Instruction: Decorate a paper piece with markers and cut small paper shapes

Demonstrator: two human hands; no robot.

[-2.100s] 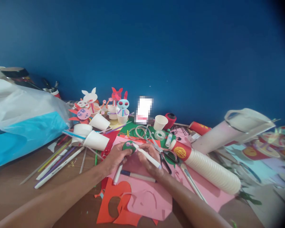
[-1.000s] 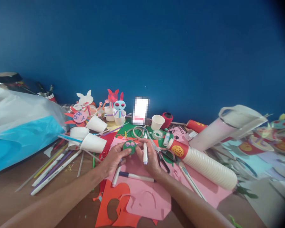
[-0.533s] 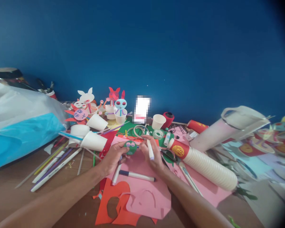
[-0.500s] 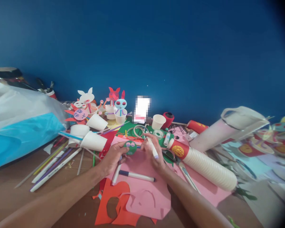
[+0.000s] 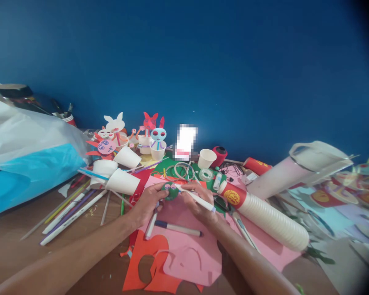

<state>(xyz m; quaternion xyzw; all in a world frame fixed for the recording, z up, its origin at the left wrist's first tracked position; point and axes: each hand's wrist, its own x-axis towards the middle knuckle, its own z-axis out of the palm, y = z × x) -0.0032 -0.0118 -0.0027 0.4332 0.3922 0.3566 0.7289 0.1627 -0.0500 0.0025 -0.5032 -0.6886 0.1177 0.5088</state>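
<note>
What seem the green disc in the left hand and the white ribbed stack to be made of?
The green disc looks like matte card, flat and thin with a cut edge. The white stack seems to be nested paper cups, matte, rims showing as ribs.

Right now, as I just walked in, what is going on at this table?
A person is working at a cluttered craft table. Their left hand holds a small green paper disc with two eyes on it, and their right hand holds a white marker, one end close to the disc. Below the hands lie pink paper and another marker. Paper cup figures stand farther back, near a blue wall.
</note>
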